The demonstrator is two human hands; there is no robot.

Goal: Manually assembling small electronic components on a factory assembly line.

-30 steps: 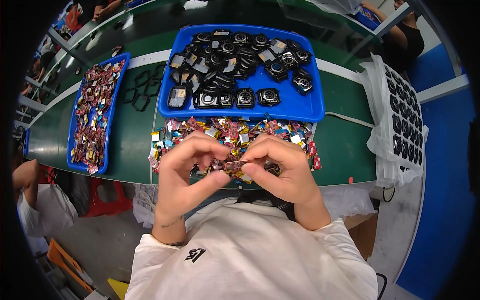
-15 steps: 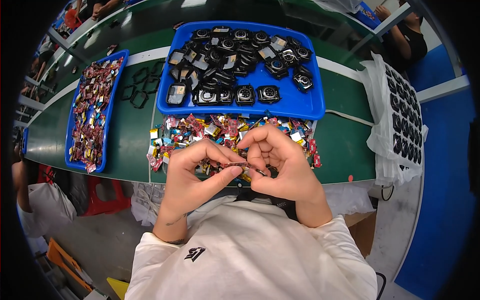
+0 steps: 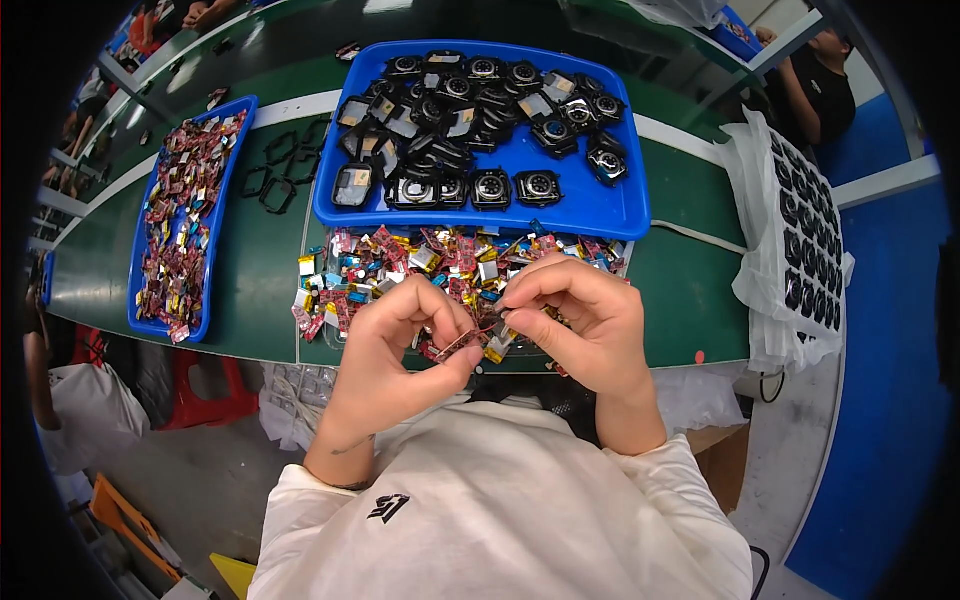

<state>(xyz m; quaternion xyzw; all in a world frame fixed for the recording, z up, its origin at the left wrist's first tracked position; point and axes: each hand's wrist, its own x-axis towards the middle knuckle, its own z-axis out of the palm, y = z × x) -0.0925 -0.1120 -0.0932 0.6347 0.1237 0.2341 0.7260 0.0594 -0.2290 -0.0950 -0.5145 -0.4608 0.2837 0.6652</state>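
Observation:
My left hand (image 3: 398,335) pinches a small red circuit board (image 3: 457,346) between thumb and fingertips, close in front of my chest. Thin wires seem to run from the board toward my right hand (image 3: 592,325). That hand is closed in a pinch on a tiny dark part (image 3: 502,313), too small to name, a little above and right of the board. Just beyond and below both hands spreads a heap of red boards with silver and yellow battery cells (image 3: 385,245), partly hidden by my fingers.
Beyond the heap stands a blue tray (image 3: 590,205) of black watch cases. A narrower blue tray (image 3: 212,255) of red boards lies at left, beside several black frames (image 3: 278,195). At right, a white tray (image 3: 812,225) with black round-faced parts rests on plastic sheeting. Other people sit farther off.
My hands have moved slightly apart. The red board has tilted and come lower in my left hand, while my right fingers have closed together on the tiny dark part.

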